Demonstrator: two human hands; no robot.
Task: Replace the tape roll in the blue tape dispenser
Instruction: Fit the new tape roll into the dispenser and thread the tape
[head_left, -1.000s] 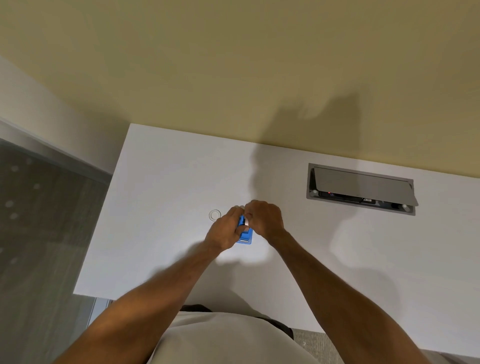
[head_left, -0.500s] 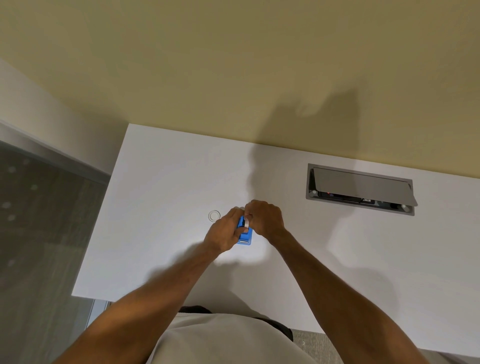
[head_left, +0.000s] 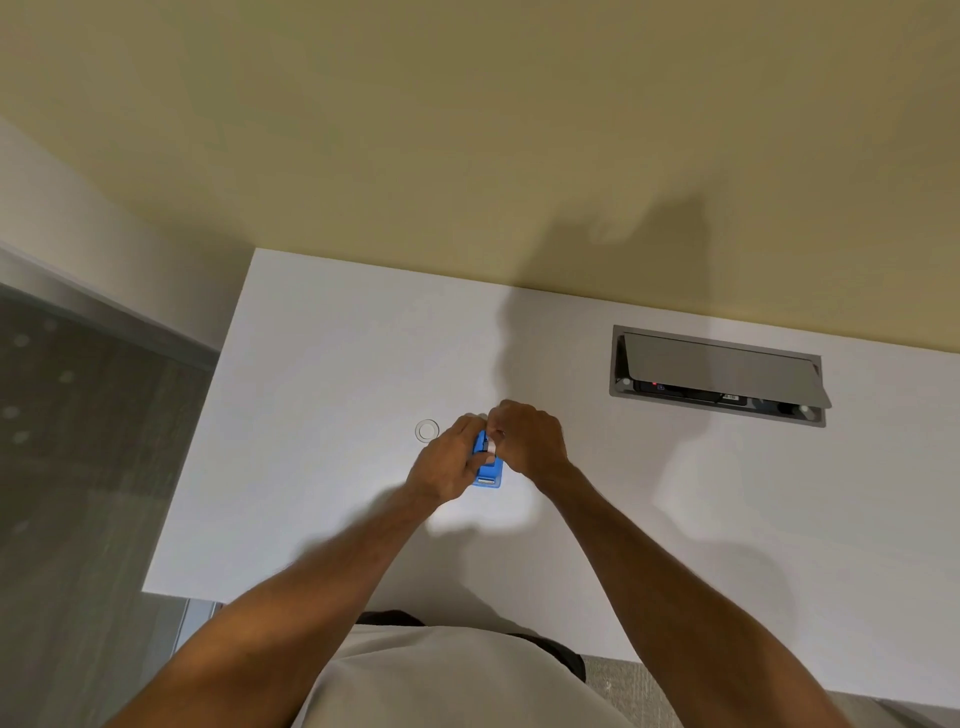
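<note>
The small blue tape dispenser (head_left: 489, 472) stands on the white table (head_left: 322, 467) between both hands, its metal cutter end toward me. My left hand (head_left: 447, 462) grips its left side. My right hand (head_left: 530, 439) is closed over its top right, fingertips pinching something pale, a tape roll or its end (head_left: 490, 444), at the top of the dispenser. Most of the dispenser body is hidden by the fingers. A clear ring-shaped tape roll (head_left: 427, 431) lies flat on the table just left of my left hand.
A grey cable box (head_left: 717, 376) with a half-raised lid is set into the table at the back right. The beige wall runs along the table's far edge. The table's left edge drops to a grey floor (head_left: 78, 493).
Both hands stay at the dispenser with only small finger movements. The dispenser and the clear ring on the table have not moved.
</note>
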